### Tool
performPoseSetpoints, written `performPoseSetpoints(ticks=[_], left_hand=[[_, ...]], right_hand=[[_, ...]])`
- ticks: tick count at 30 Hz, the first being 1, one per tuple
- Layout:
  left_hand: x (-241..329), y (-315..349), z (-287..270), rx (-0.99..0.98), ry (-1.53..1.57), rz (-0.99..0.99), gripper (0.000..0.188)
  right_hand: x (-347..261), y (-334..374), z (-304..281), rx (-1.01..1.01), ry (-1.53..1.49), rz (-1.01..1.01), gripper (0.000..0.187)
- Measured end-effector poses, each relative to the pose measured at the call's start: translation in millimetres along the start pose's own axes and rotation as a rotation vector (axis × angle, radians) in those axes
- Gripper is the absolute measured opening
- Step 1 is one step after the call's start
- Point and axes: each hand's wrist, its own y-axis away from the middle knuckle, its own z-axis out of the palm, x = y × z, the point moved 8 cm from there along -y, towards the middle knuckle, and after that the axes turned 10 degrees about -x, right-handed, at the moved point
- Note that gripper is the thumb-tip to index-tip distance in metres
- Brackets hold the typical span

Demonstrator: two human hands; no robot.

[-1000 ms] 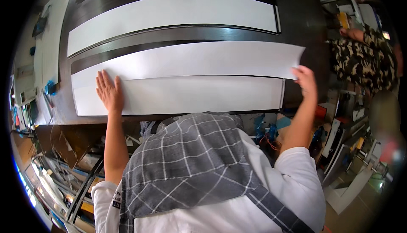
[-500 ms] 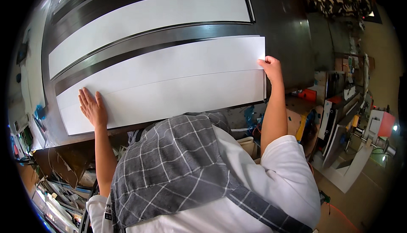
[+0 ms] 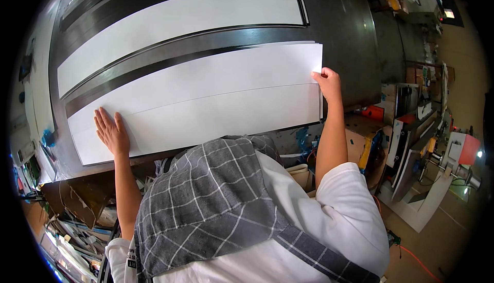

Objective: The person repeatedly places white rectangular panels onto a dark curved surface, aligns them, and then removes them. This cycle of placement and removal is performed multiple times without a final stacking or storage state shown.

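Note:
Two long white sheets lie before me, one overlapping the other: a far sheet [image 3: 221, 69] and a near sheet [image 3: 226, 113], with a thin seam line running lengthwise between them. My left hand [image 3: 112, 133] rests flat across their left part, fingers stretched out and thumb apart. At the right end, my right hand [image 3: 328, 83] pinches the edge of the far sheet between thumb and fingers. Beyond them, on the dark tabletop [image 3: 339, 41], lies another long white strip [image 3: 190, 20] with a dark border, touched by neither hand.
The table's near edge runs close to my checked apron [image 3: 206, 190]. Below on the right are a cardboard box [image 3: 360, 128] and a machine with a red panel [image 3: 464, 150]. Cluttered offcuts [image 3: 72, 247] fill the lower left, and blue plastic [image 3: 48, 138] sits by the table's left edge.
A person in camouflage clothing at the upper right has gone out of view. My hands and the white sheets stay almost where they were.

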Motion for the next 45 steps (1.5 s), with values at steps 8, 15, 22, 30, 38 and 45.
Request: performPoseSetpoints(ticks=[8,15,22,30,38,45], left_hand=[[-14.0,-4.1,12.7,0.013,0.012,0.005,0.068],[88.3,11.5,-5.5,-0.06,0.151,0.232,0.075],[140.7,28.2,-2.5,-0.078,0.021,0.263,0.081],[143.7,27.7,-0.9,-0.075,0.012,0.266,0.083],[143.2,27.0,-0.8,-0.062,0.018,0.26,0.083],[140.4,26.0,0.0,-0.089,0.016,0.248,0.084]], right_hand=[[2.9,2.4,4.3,-0.005,0.081,-0.042,0.021],[6.9,2.0,9.6,0.003,-0.032,-0.059,0.023],[4.5,4.9,4.4,0.022,-0.077,-0.071,0.028],[-4.9,12.7,2.5,0.128,0.09,-0.037,0.036],[-18.1,20.3,2.5,0.177,0.166,-0.091,0.036],[-29.7,31.2,7.0,0.334,0.53,-0.022,0.041]])
